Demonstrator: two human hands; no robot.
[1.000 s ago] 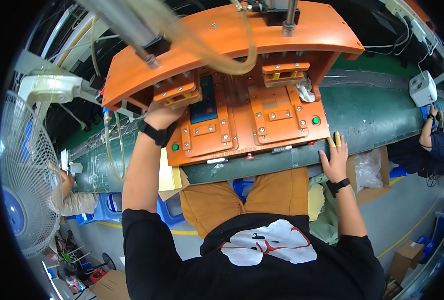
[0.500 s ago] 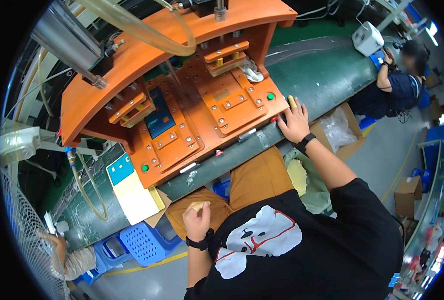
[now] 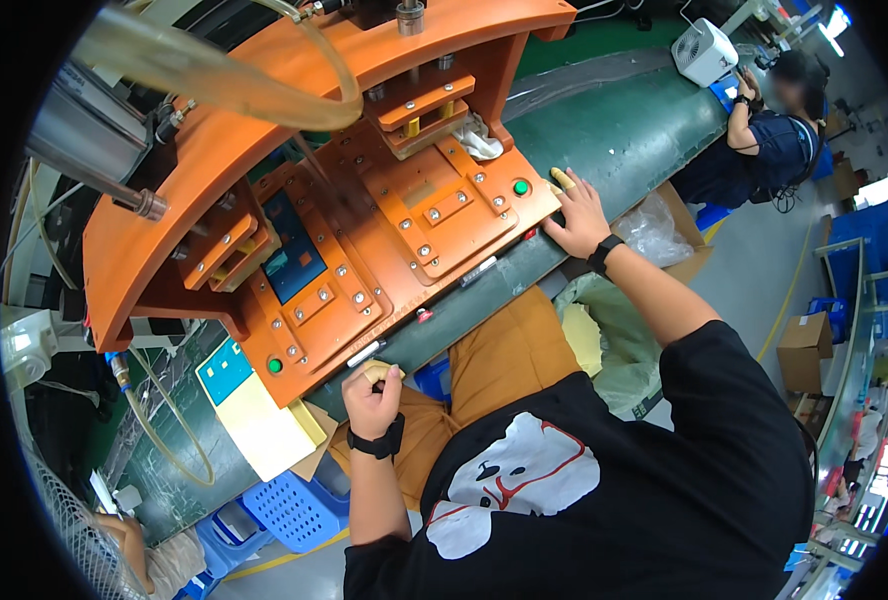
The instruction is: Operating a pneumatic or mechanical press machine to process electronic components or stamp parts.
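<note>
An orange press [image 3: 384,255] with two fixture beds stands on the green bench in front of me. A dark blue panel [image 3: 294,255] lies in its left bed. My right hand [image 3: 578,220] rests at the press's right front corner, fingers spread, beside a green button [image 3: 521,187] and a red knob [image 3: 531,234]. Curled closed, my left hand [image 3: 374,398] is raised near the front edge, just below a white pen-like stick [image 3: 366,353]; nothing shows in it. Another green button [image 3: 276,366] sits on the left corner. Both hands wear yellowish finger cots.
Left of the press lie a pale yellow stack [image 3: 274,425] and a blue sheet [image 3: 226,372]. A thick hose [image 3: 214,85] arches over the press. Blue plastic stools [image 3: 289,515] stand lower left. A cardboard box [image 3: 694,240] with clear bags is at right. Co-workers [image 3: 779,135] sit at both ends.
My left hand has risen from my lap toward the press's front edge. My right hand stays at the right corner. The whole view has shifted slightly.
</note>
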